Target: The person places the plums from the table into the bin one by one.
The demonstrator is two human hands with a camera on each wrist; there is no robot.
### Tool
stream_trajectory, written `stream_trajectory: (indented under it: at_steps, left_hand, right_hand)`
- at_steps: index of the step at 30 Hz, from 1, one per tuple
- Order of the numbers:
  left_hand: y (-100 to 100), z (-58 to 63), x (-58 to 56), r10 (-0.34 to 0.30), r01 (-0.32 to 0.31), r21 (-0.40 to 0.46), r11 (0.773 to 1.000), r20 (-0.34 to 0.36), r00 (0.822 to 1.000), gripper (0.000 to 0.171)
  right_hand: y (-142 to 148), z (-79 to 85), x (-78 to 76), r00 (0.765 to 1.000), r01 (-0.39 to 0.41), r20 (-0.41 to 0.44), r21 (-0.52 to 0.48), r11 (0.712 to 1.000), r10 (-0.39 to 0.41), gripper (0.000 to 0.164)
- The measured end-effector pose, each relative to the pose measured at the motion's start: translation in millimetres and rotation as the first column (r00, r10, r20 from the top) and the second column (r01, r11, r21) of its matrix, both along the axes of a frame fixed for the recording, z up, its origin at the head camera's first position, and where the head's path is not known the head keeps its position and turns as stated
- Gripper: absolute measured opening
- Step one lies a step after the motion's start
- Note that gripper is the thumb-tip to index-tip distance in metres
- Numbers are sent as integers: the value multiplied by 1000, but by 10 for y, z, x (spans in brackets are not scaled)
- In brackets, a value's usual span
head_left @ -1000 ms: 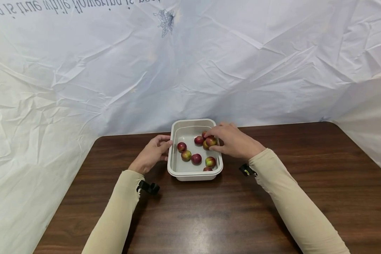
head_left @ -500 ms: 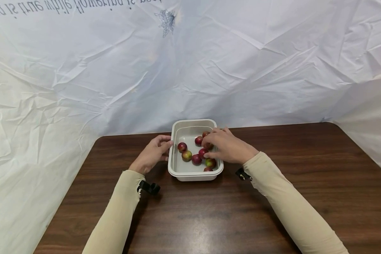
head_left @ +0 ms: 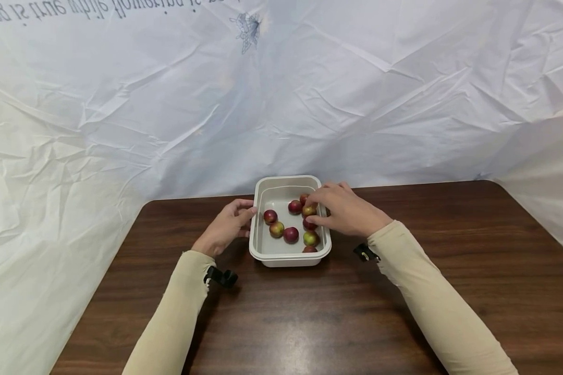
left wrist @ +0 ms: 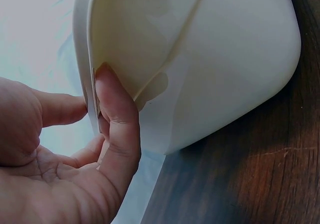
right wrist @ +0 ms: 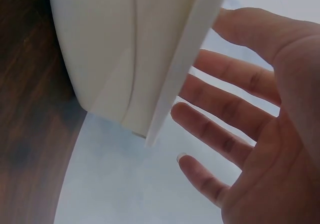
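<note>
A light grey plastic tub point(head_left: 289, 257) on the table holds several small red and yellow-green plums point(head_left: 291, 235). My left hand point(head_left: 223, 227) grips the tub's left rim; in the left wrist view the rim point(left wrist: 86, 59) sits between thumb and fingers point(left wrist: 120, 119). Over the right rim reaches my right hand point(head_left: 347, 211), thumb and forefinger around a yellow-green plum point(head_left: 309, 210). A dark red plum point(head_left: 309, 224) lies right below the thumb. The right wrist view shows the other fingers point(right wrist: 215, 134) spread outside the tub's wall point(right wrist: 110, 49), with the forefinger and thumb tips hidden behind the rim.
The dark wooden table point(head_left: 291, 317) extends around the tub. A creased white cloth point(head_left: 356, 104) hangs behind and at both sides, close to the table's back edge. Black wrist straps point(head_left: 220, 276) show at both sleeves.
The right hand dipped toward the tub's front and let go of a dark red plum, then moved back up to a yellow-green one. That red plum rolled rightward. The left hand stays at the rim.
</note>
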State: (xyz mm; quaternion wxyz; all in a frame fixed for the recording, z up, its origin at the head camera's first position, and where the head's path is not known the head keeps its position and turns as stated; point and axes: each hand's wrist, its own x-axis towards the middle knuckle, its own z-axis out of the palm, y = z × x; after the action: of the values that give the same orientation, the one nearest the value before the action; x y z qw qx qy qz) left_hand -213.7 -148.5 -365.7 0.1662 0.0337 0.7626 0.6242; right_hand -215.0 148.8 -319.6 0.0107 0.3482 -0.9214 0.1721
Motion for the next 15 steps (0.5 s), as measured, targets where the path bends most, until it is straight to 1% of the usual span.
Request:
stream_trajectory:
  at_steps: [4,9,11,13,15]
  left_hand:
    - [7,5,4,3,-3,-12,1000,1,1000,44]
    - [29,12,10,25,-25,-46,999,-5,1000,42]
    - [52,15,25,36,-37,-75,997,-15,999,41]
    - [73,21,55,49,-52,-121,991,-28,998,40]
    - [92,34,96,53,-63,-176,982,-58,997,42]
  right_hand:
    - [43,34,-1,1000,19,-8,-4,1000,-19,28]
    - [120,95,13,998,61,-17,-11,998,-61,35]
    - [178,114,24,996,85,-37,-30,996,-86,38]
    - [238,123,45,990,117,-66,-56,992,-121,41]
    - [298,122,80,980,159,-107,-88,983,-168,42]
